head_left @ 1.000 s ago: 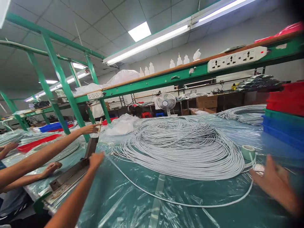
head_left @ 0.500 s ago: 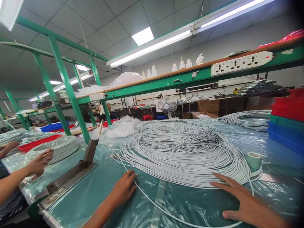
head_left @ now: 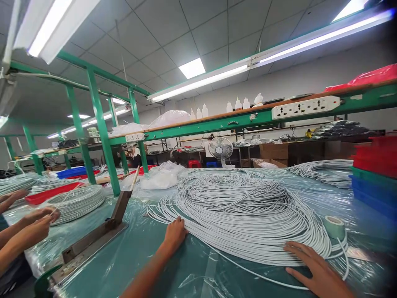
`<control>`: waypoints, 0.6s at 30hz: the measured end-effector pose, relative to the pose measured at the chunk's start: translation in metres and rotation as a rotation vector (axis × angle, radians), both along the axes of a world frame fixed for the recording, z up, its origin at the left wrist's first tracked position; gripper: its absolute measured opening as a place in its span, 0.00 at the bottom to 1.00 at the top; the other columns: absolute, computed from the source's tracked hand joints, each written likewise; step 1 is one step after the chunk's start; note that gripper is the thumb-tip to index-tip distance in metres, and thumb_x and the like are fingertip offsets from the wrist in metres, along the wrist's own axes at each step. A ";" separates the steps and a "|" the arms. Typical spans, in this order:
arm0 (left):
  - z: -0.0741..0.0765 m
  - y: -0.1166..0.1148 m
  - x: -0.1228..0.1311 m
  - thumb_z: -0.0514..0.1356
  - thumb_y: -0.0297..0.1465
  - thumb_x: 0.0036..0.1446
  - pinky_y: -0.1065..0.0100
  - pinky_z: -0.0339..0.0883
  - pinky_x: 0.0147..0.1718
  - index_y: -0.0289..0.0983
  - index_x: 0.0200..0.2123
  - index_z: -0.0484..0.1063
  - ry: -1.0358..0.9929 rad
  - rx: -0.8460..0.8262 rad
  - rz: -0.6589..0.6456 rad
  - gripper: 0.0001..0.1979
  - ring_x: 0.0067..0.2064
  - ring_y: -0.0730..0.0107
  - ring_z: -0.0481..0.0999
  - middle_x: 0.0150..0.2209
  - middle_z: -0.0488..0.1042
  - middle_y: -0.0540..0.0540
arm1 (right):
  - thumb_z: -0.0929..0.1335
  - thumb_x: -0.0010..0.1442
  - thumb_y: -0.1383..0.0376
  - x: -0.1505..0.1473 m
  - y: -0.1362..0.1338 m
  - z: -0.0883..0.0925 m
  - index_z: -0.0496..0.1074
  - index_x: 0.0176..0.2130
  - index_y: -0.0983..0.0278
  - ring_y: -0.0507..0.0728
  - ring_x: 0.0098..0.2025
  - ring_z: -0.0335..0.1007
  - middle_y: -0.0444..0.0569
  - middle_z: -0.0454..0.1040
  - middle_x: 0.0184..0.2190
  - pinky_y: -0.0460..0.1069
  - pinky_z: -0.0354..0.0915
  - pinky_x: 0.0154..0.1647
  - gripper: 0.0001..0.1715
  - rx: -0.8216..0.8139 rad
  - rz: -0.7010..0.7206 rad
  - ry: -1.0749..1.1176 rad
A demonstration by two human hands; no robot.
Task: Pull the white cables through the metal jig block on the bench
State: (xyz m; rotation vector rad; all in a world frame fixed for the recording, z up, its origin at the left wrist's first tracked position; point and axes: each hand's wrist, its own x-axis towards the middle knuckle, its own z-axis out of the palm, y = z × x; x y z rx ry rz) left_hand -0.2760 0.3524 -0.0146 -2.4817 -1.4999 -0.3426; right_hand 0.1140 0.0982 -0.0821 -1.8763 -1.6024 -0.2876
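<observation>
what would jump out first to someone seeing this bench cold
The big pile of coiled white cable fills the middle of the plastic-covered table. The left hand rests at its near edge and the right hand lies flat at its right side, near a roll of tape. To the left stands a metal lever cutter, with a co-worker's hands beyond it.

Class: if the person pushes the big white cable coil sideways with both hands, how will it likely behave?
The cable coil is many loose loops, so it would probably sag and spread, not move as one. The plastic sheet underneath looks slick, so the loops the left hand touches may slide.
</observation>
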 end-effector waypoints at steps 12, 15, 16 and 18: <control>0.067 -0.122 -0.157 0.44 0.36 0.67 0.49 0.52 0.62 0.36 0.57 0.61 -0.391 0.811 -0.023 0.19 0.64 0.51 0.54 0.63 0.52 0.38 | 0.71 0.48 0.41 -0.013 0.006 -0.010 0.76 0.50 0.51 0.70 0.60 0.62 0.49 0.67 0.59 0.64 0.64 0.59 0.33 -0.005 0.159 -0.014; 0.080 -0.118 -0.205 0.46 0.41 0.66 0.48 0.57 0.59 0.35 0.62 0.56 -0.294 0.776 0.047 0.25 0.63 0.47 0.57 0.64 0.52 0.36 | 0.70 0.49 0.41 -0.005 0.016 -0.025 0.76 0.49 0.49 0.71 0.60 0.62 0.47 0.68 0.58 0.65 0.64 0.59 0.31 0.008 0.138 -0.056; 0.078 -0.116 -0.215 0.47 0.42 0.66 0.51 0.61 0.56 0.36 0.62 0.57 -0.231 0.718 0.007 0.26 0.60 0.48 0.61 0.62 0.57 0.36 | 0.69 0.50 0.41 -0.001 0.020 -0.029 0.77 0.49 0.49 0.70 0.60 0.63 0.47 0.69 0.58 0.65 0.65 0.58 0.30 0.026 0.111 -0.071; 0.066 -0.118 -0.224 0.47 0.43 0.68 0.60 0.67 0.47 0.41 0.58 0.64 -0.077 0.568 -0.161 0.21 0.50 0.54 0.71 0.52 0.70 0.41 | 0.68 0.52 0.41 0.009 0.027 -0.037 0.76 0.50 0.50 0.70 0.58 0.65 0.48 0.70 0.56 0.64 0.68 0.56 0.30 0.053 0.080 -0.100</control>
